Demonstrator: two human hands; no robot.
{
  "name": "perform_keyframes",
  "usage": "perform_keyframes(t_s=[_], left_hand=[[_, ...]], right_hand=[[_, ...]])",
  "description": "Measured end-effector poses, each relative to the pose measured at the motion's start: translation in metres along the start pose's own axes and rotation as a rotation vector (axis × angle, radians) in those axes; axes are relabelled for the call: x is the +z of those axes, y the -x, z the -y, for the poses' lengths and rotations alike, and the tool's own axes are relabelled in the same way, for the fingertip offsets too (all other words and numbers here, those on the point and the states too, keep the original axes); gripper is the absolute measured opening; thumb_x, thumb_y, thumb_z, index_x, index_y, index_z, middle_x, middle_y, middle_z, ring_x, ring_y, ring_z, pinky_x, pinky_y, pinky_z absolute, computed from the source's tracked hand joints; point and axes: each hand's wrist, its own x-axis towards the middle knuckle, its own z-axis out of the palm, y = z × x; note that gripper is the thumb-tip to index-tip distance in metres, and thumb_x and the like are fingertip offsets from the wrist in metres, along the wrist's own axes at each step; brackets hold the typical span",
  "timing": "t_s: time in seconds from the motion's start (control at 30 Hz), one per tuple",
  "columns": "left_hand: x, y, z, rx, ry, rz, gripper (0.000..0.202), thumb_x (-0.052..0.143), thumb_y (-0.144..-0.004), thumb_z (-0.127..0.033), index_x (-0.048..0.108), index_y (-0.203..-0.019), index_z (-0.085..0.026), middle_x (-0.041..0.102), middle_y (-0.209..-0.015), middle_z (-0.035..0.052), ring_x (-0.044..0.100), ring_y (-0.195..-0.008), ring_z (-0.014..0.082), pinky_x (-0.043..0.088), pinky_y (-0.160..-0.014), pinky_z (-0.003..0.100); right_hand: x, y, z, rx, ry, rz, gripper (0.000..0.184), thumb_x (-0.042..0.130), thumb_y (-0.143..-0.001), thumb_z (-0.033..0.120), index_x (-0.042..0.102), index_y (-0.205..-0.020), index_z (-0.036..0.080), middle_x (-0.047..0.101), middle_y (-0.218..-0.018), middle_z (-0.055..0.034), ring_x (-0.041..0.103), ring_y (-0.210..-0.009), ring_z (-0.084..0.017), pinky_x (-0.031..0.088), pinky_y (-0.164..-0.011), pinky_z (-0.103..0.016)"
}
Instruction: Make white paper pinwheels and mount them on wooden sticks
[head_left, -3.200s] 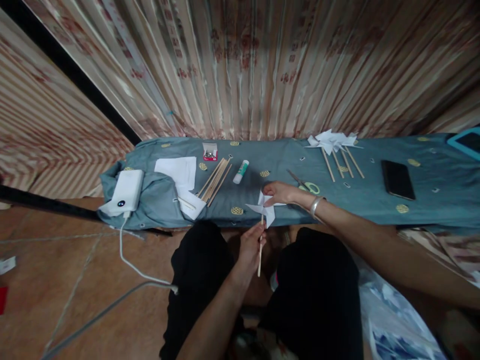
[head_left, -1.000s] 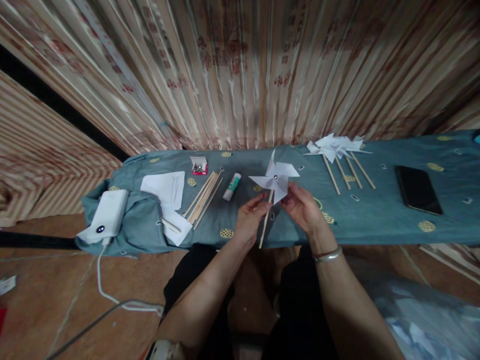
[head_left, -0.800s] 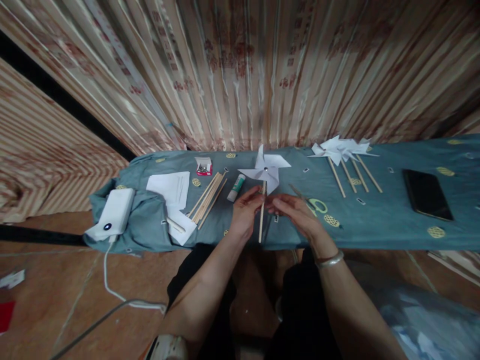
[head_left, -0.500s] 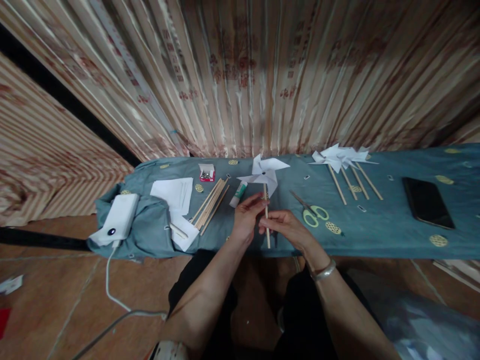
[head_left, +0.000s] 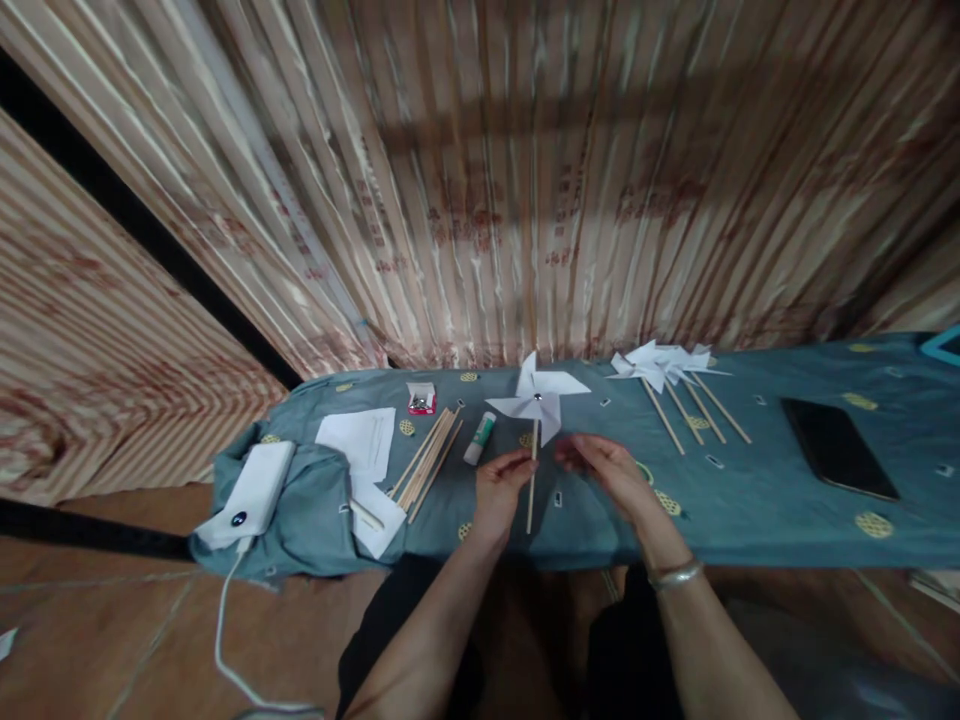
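My left hand point(head_left: 502, 497) pinches the wooden stick of a white paper pinwheel point(head_left: 551, 383), which stands upright before me with a dark pin at its centre. My right hand point(head_left: 607, 468) is just right of the stick, apart from it, its fingers loosely stretched and slightly blurred. Behind that hand lie scissors, of which only a bit of the green handle point(head_left: 643, 472) shows. A glue stick point(head_left: 480, 438) lies left of the pinwheel, beside a bundle of wooden sticks point(head_left: 427, 462).
Several pinwheels point(head_left: 660, 365) lie at the back right, near a black phone point(head_left: 838, 447). To the left are a red pin box point(head_left: 421, 398), white paper sheets point(head_left: 358, 440) and a white power bank point(head_left: 259, 487) with a cable. A striped curtain point(head_left: 487, 180) hangs behind the cloth-covered table point(head_left: 600, 535).
My right hand has let go of the stick and moved right, now covering most of the scissors. My left hand still holds the pinwheel. The view has tilted up slightly.
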Motion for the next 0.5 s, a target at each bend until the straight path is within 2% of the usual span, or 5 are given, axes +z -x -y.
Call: perform_keyframes(t_s=[0.07,0.13,0.23,0.33,0.5], left_hand=[[-0.001,0.003,0.0,0.018,-0.063,0.013,0.023,0.085,-0.052,-0.027,0.078,-0.072,-0.017,0.073,-0.07,0.0035,0.062,-0.066,0.0144,0.048,-0.069,0.027],[-0.004,0.006,0.0,0.039,-0.123,0.032,0.022,0.084,-0.053,-0.027,0.079,-0.072,-0.018,0.073,-0.069,0.003,0.061,-0.063,0.0142,0.047,-0.067,0.027],[-0.009,0.011,-0.003,0.052,-0.21,0.079,0.02,0.083,-0.053,-0.028,0.079,-0.07,-0.018,0.074,-0.069,0.0034,0.062,-0.063,0.0151,0.047,-0.066,0.027],[-0.012,0.016,-0.005,0.053,-0.287,0.153,0.018,0.083,-0.053,-0.029,0.079,-0.067,-0.019,0.073,-0.067,0.0034,0.06,-0.062,0.0148,0.046,-0.064,0.027],[-0.012,0.021,-0.006,0.028,-0.352,0.207,0.018,0.083,-0.053,-0.032,0.079,-0.066,-0.02,0.071,-0.063,0.0025,0.057,-0.058,0.0141,0.044,-0.06,0.026]], right_hand=[[-0.012,-0.005,0.004,-0.096,-0.13,-0.205,0.045,0.083,-0.059,0.061,0.077,-0.08,0.021,0.078,-0.08,-0.0054,0.068,-0.068,-0.016,0.051,-0.062,-0.027],[-0.024,-0.007,0.008,-0.169,-0.265,-0.295,0.044,0.082,-0.061,0.061,0.077,-0.084,0.024,0.079,-0.084,-0.0035,0.07,-0.072,-0.016,0.053,-0.062,-0.026],[-0.036,-0.003,0.013,-0.207,-0.352,-0.261,0.04,0.08,-0.065,0.061,0.076,-0.086,0.027,0.079,-0.09,-0.0023,0.072,-0.081,-0.016,0.056,-0.064,-0.024],[-0.038,0.005,0.017,-0.202,-0.323,-0.178,0.034,0.082,-0.067,0.054,0.076,-0.088,0.028,0.079,-0.092,-0.0021,0.072,-0.083,-0.017,0.058,-0.067,-0.025],[-0.032,0.015,0.018,-0.147,-0.303,-0.14,0.035,0.091,-0.057,0.045,0.077,-0.079,0.022,0.077,-0.078,-0.0026,0.071,-0.068,-0.016,0.059,-0.06,-0.025]])
